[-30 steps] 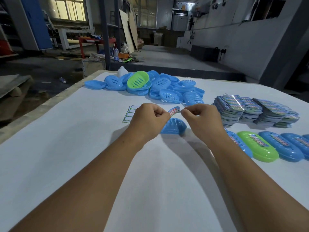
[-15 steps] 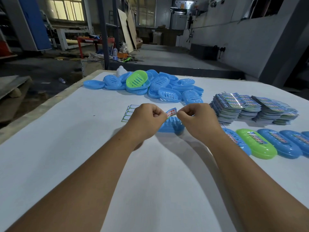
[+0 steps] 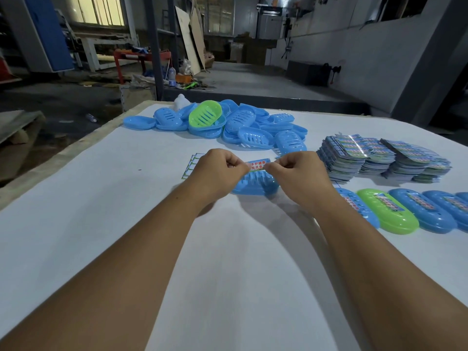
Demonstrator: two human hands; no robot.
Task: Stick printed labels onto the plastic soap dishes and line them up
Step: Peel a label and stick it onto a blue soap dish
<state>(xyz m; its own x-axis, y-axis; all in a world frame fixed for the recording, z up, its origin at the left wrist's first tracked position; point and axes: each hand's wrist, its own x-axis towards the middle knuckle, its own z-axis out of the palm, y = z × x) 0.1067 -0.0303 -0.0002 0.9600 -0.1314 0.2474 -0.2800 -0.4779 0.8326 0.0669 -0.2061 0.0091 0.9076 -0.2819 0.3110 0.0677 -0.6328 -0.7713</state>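
Observation:
A printed label with red characters is stretched flat between my two hands. My left hand pinches its left end and my right hand pinches its right end. Just under the label a blue soap dish lies on the white table, partly hidden by my hands. To the right stands a row of labelled dishes, blue ones and one green dish.
A heap of unlabelled blue dishes with one green dish on top lies at the table's far side. Stacks of printed labels sit at the right. A label backing sheet lies behind my left hand.
The label was tilted between my hands; now it is held level and spread wider over the blue dish. Both hands have stayed close above the dish.

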